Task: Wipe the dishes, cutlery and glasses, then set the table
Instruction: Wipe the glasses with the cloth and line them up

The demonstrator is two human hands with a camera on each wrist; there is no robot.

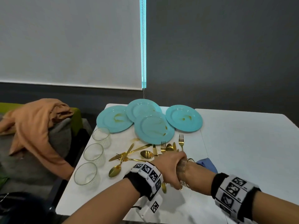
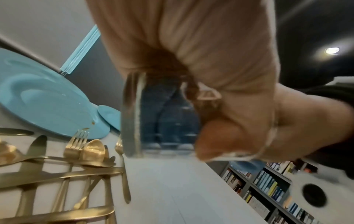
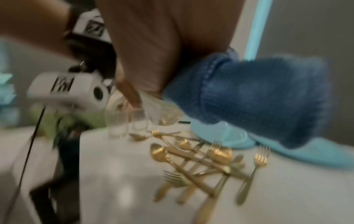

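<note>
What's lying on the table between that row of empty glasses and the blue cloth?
A tangled pile of gold cutlery, plus the left hand holding a glass; head view.

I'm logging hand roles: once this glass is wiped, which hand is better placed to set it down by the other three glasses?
Left, probably. The left hand already grips the clear drinking glass, and the three empty glasses stand on its side.

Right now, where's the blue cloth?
Head view: the blue cloth sits beyond the right hand, right of the gold cutlery, at the held glass.
</note>
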